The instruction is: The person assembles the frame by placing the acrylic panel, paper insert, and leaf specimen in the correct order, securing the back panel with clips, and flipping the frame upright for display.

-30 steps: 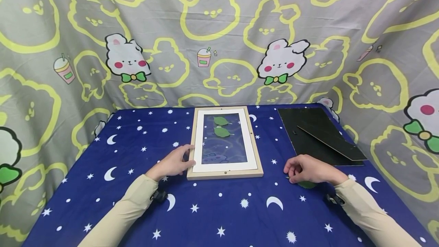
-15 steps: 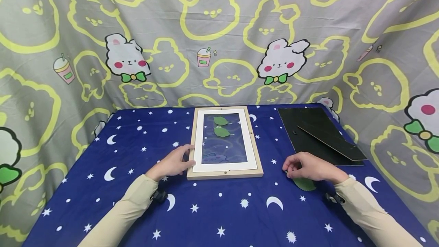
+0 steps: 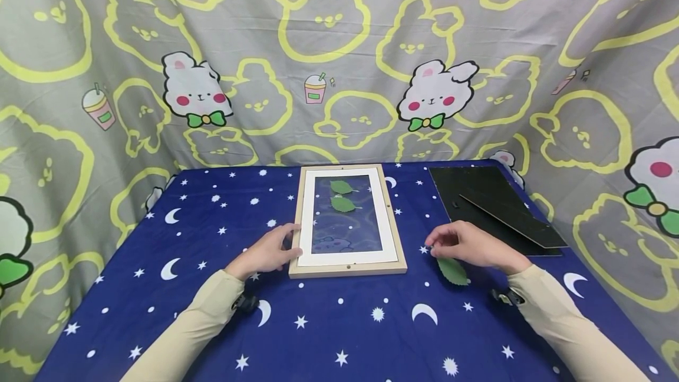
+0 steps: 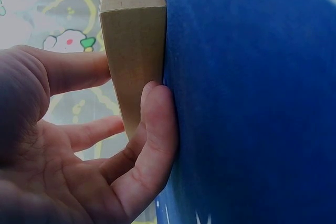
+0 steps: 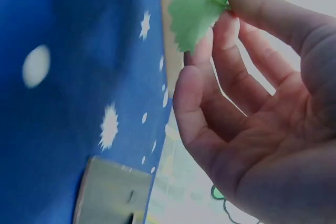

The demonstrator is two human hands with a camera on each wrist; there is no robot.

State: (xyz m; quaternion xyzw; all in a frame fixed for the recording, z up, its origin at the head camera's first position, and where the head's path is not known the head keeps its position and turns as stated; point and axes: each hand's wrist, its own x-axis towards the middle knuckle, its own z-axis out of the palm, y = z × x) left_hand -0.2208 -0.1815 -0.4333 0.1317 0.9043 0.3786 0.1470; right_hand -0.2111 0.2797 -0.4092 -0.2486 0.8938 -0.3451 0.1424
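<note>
At the middle of the table lies a light wooden picture frame (image 3: 347, 269) with a white mat (image 3: 389, 217) round a see-through pane. Two green leaves (image 3: 343, 203) rest one above the other in its upper part. My left hand (image 3: 267, 250) grips the frame's left side near the front corner; the left wrist view shows thumb and fingers round the wooden edge (image 4: 134, 40). Right of the frame, my right hand (image 3: 472, 246) pinches a third leaf (image 3: 452, 271) by its stem between thumb and fingertips. This leaf (image 5: 197, 9) hangs over the cloth, its toothed blade in plain sight.
A black backing board (image 3: 445, 184) with its stand leg (image 3: 509, 220) lies at the back right, just beyond my right hand. A blue cloth (image 3: 339, 329) with moons and stars covers the table. Patterned grey curtains (image 3: 244, 34) rise behind and at both sides.
My right hand has moved left and slightly away from me, carrying the leaf toward the frame, and more of the leaf shows. The left hand and frame have stayed put.
</note>
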